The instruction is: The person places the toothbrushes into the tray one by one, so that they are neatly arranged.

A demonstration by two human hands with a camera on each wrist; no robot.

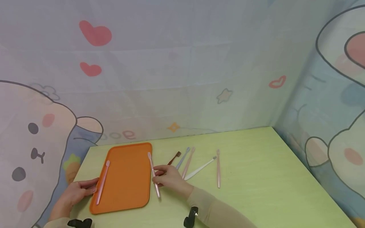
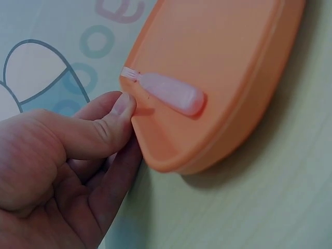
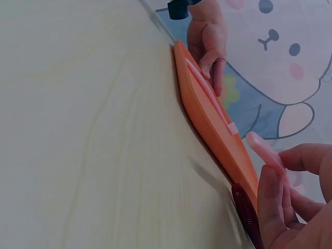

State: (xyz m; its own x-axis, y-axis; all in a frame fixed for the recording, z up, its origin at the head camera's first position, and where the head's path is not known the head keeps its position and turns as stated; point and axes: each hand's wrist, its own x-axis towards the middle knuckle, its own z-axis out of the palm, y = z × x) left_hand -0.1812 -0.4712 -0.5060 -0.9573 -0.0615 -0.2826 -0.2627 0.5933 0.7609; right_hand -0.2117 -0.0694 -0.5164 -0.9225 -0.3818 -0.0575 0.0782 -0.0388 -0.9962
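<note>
My left hand point(image 1: 78, 193) pinches the left rim of an orange tray point(image 1: 129, 183), thumb on top and fingers beneath, as the left wrist view shows. Inside the tray, along its left side, lies a pink toothbrush point(image 1: 103, 183), bristle head toward the back. My right hand point(image 1: 172, 179) pinches a second pink toothbrush point(image 1: 157, 189) between thumb and fingers at the tray's right edge, its head pointing to the back. Close beside that hand lies a dark red toothbrush point(image 1: 174, 158), partly hidden by the fingers; the right wrist view shows its handle point(image 3: 245, 207) on the table.
Right of the tray, on the light green table point(image 1: 256, 177), lie a blue toothbrush point(image 1: 182, 158), a pale pink toothbrush point(image 1: 188, 163), a white toothbrush point(image 1: 201, 168) and, farther right, another pale pink toothbrush point(image 1: 218, 169). A printed cloth point(image 1: 182, 69) hangs behind the table and at both sides.
</note>
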